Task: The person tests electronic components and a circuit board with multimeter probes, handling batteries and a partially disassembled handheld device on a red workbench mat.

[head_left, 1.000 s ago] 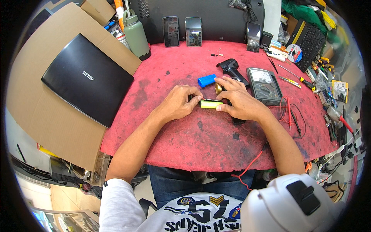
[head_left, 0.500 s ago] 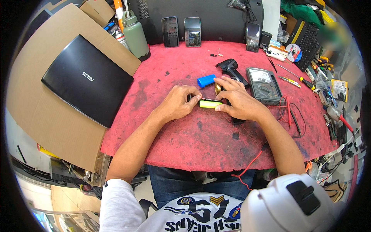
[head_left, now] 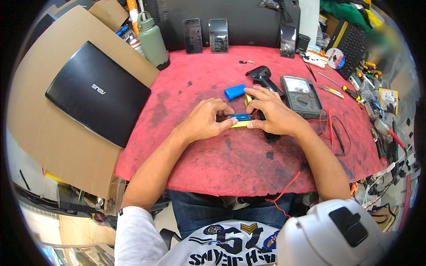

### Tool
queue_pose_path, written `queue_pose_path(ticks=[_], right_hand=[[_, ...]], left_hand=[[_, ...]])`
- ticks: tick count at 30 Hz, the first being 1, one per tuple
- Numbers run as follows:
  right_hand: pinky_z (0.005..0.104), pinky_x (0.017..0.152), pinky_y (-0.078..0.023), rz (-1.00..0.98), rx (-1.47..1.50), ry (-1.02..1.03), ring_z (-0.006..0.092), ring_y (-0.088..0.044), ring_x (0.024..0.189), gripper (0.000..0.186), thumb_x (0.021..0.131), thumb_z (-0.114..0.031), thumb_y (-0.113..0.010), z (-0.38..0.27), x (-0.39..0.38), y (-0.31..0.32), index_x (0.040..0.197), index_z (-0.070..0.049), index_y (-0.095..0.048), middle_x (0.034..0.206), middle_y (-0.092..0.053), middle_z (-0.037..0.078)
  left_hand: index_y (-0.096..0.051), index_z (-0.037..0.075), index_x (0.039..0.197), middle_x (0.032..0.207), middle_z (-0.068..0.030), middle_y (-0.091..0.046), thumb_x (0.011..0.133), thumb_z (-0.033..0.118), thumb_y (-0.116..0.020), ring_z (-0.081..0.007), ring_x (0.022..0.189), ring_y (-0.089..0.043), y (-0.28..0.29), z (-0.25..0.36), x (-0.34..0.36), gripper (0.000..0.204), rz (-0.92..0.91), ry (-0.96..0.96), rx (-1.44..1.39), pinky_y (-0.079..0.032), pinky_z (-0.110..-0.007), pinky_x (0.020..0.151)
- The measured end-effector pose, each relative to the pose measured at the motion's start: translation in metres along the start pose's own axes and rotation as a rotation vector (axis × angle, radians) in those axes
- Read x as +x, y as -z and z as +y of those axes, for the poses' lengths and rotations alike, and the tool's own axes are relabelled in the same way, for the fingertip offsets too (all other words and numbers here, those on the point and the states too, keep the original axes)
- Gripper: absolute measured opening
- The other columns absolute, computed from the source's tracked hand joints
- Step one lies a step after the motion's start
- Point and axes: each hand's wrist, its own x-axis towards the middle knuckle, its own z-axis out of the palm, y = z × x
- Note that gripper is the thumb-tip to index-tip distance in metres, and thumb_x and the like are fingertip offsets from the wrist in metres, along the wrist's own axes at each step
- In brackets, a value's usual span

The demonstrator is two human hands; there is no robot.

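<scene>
Between my two hands is a small yellow-green block [head_left: 240,125], perhaps a wrapped battery pack, with a blue circuit board [head_left: 239,117] along its top. My left hand [head_left: 206,119] pinches the left end, its thumb on the front edge. At the other end my right hand [head_left: 276,114] grips the block with its thumb in front. A gold-coloured round part [head_left: 249,99] shows under my right fingers; what it belongs to is hidden. Thin red wires appear at the board's ends. Just beyond lies a blue wrapped block [head_left: 234,91].
A black pistol-shaped housing [head_left: 265,80] and an analog multimeter [head_left: 302,95] with red and black leads lie right of my hands on the red mat [head_left: 213,164]. A closed laptop [head_left: 100,93] rests on cardboard at left, near a green bottle [head_left: 152,41]. Tools crowd the right edge.
The circuit board has tilted, so its blue face now shows atop the yellow-green block. My left thumb has moved forward onto the block's front edge.
</scene>
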Motion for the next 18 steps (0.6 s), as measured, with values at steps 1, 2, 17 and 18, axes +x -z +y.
queue_pose_path(ticks=[1,2,17,18], right_hand=[[0.0545,0.115,-0.028,0.037,0.013,0.064,0.0395,-0.035,0.144,0.032,0.077,-0.027,-0.083,0.005,-0.003,0.002,0.098,-0.010,-0.066,0.150,-0.045,0.018],[0.0541,0.112,-0.032,0.078,-0.008,0.085,0.0386,-0.040,0.140,0.031,0.076,-0.025,-0.083,0.011,-0.014,0.010,0.098,-0.011,-0.066,0.146,-0.049,0.017],[0.0490,0.104,-0.033,0.045,0.033,0.002,0.0335,-0.047,0.131,0.031,0.058,-0.035,-0.091,0.039,0.036,-0.040,0.079,-0.018,-0.076,0.132,-0.060,0.012],[0.0485,0.105,-0.032,0.033,0.044,-0.017,0.0336,-0.047,0.132,0.031,0.058,-0.035,-0.091,0.041,0.036,-0.040,0.079,-0.018,-0.076,0.135,-0.059,0.012]], left_hand=[[-0.074,0.000,0.096,0.087,-0.0140,-0.069,0.081,0.016,-0.074,-0.0255,0.079,-0.065,-0.004,0.006,0.007,0.022,-0.028,0.003,0.012,-0.051,-0.038,0.073],[-0.074,0.000,0.095,0.086,-0.0134,-0.069,0.082,0.017,-0.074,-0.0242,0.078,-0.064,-0.009,0.013,0.016,0.021,-0.017,-0.023,0.024,-0.051,-0.038,0.072],[-0.068,-0.005,0.088,0.081,-0.0100,-0.061,0.075,-0.004,-0.076,-0.0200,0.071,-0.059,-0.031,-0.019,0.015,0.015,0.048,0.054,-0.186,-0.046,-0.031,0.065],[-0.068,-0.006,0.088,0.079,-0.0100,-0.062,0.074,-0.004,-0.077,-0.0201,0.069,-0.059,-0.031,-0.021,0.018,0.016,0.026,0.064,-0.189,-0.047,-0.032,0.064]])
